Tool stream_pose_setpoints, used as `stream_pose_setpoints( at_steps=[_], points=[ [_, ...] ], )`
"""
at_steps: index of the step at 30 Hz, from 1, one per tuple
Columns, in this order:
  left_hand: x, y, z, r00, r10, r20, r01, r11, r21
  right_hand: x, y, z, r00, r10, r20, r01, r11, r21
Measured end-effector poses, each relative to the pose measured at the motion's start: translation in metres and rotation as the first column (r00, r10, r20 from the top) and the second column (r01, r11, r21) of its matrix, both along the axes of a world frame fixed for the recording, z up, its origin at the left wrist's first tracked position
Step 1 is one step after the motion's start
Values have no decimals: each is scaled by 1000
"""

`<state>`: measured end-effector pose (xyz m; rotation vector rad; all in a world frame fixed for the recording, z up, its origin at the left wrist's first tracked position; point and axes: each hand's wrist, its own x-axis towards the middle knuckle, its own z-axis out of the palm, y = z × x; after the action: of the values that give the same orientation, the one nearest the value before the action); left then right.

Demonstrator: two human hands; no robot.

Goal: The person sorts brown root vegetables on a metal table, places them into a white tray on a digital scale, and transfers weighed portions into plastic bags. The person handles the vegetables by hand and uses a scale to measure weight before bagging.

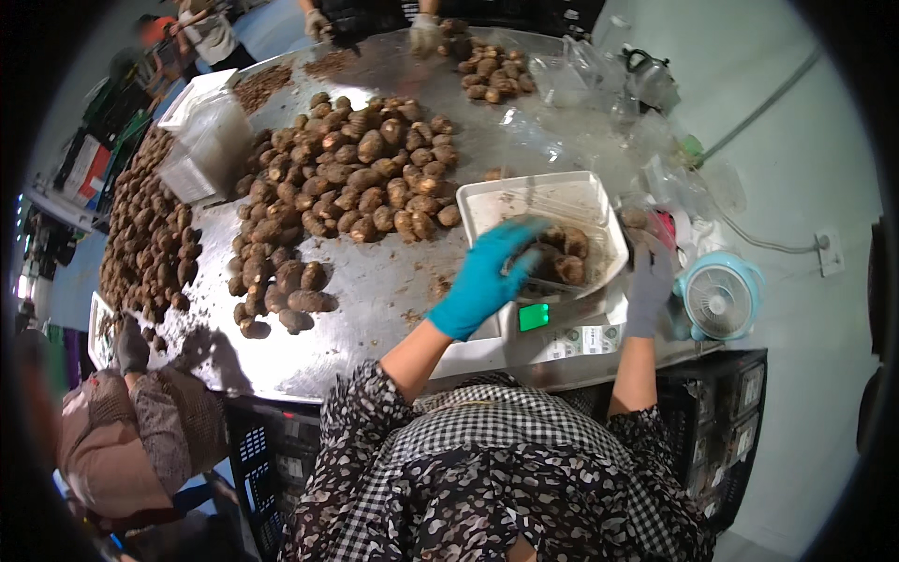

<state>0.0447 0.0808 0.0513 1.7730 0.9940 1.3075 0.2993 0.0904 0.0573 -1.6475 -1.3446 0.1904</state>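
Observation:
My left hand [487,276], in a teal glove, is over a white tray [608,201] with its fingers apart and the fingertips blurred. Several brown taro roots [568,258] lie in the tray, partly behind that hand. The tray rests on a white scale [590,314] with a lit green display [534,317]. Beside the tray's right edge is my right hand [648,286], in a grey glove. Its fingers are closed at a brown taro [633,218]; the fingertips are partly hidden.
A large heap of taros [351,173] covers the metal table's middle, with another pile [150,234] at the left. Clear plastic bags [581,80] lie at the back right. A small blue fan [719,298] stands right of my right hand. Co-workers' gloved hands [426,36] show at the far edge.

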Motion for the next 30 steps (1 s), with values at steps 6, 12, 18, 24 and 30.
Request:
stream_pose_setpoints(
  at_steps=[6,12,18,24,30],
  points=[
    [-143,-55,-113,745,603,-283,-656,740,-149,26,-11,-23,925,22,379,-28,1000,11],
    [-254,-122,-130,167,769,-617,-949,295,110,-62,-12,2,917,392,-68,-381,915,130],
    [-259,-111,-155,197,684,-702,-916,384,117,-144,-27,13,614,789,0,-787,612,72],
    [-249,-97,-156,285,600,-748,-864,499,71,-167,-43,9,451,891,48,-892,452,-22],
    [-224,-82,-151,791,593,152,-356,648,-674,-183,-49,-5,427,904,-30,-904,425,-56]
  ],
)
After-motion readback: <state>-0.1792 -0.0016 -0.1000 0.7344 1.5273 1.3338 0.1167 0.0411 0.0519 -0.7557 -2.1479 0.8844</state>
